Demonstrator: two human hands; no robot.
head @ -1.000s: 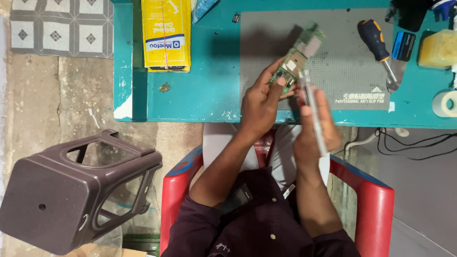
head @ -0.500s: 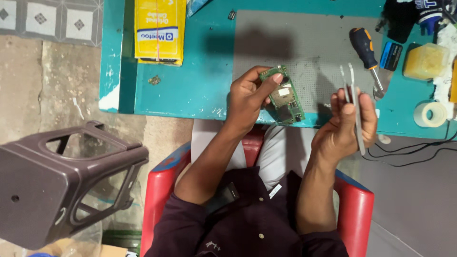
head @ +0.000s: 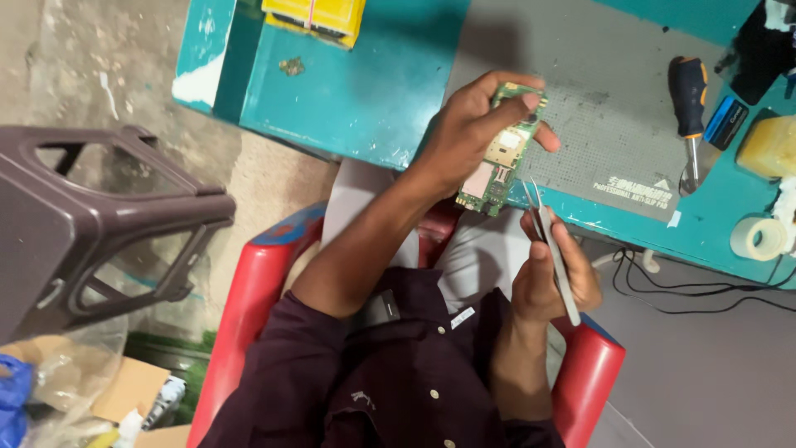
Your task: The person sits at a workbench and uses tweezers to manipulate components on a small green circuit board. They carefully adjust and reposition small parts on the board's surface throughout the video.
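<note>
Yellow box: cut off by the top edge — only its lower strip shows.
Circuit board: far end and one long side covered by the left hand's fingers; parts too small to tell.
Tweezers: middle hidden in the right hand.
Black object, bench's far right corner: cropped — kind unclear.

I see a small repair workshop: a teal bench, grey work mat, screwdriver, tape roll.
</note>
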